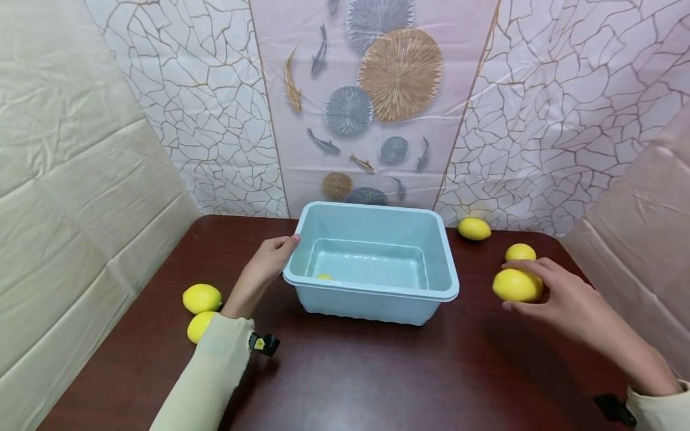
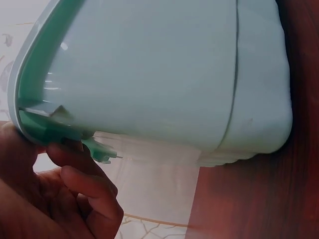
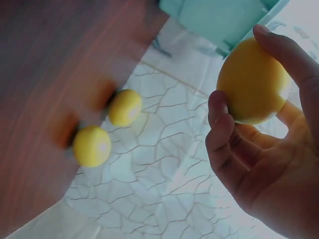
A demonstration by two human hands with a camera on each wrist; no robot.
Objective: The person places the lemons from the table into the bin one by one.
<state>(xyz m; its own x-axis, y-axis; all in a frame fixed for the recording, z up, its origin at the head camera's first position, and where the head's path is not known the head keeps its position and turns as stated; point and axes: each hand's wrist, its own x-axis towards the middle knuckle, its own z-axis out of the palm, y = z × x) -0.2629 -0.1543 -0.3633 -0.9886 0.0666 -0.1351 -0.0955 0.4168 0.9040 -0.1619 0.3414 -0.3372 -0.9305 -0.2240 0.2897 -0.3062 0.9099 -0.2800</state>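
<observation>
A pale blue plastic basin (image 1: 372,305) stands on the dark wooden table, with a bit of a yellow lemon (image 1: 324,276) showing above its near rim from inside. My left hand (image 1: 268,258) grips the basin's left rim, thumb on top and fingers curled beneath, as the left wrist view shows. On the right, my right hand (image 1: 560,299) holds a lemon (image 1: 516,285) between thumb and fingers, raised over the table. Behind it lie two more lemons, one (image 1: 520,252) close by and one (image 1: 474,228) near the back edge.
Two lemons lie left of the basin, one (image 1: 202,298) farther back and one (image 1: 199,327) partly behind my left sleeve (image 1: 207,371). A patterned cloth wall (image 1: 215,120) rises along the table's back edge, with plain cream cloth (image 1: 64,179) on the left side.
</observation>
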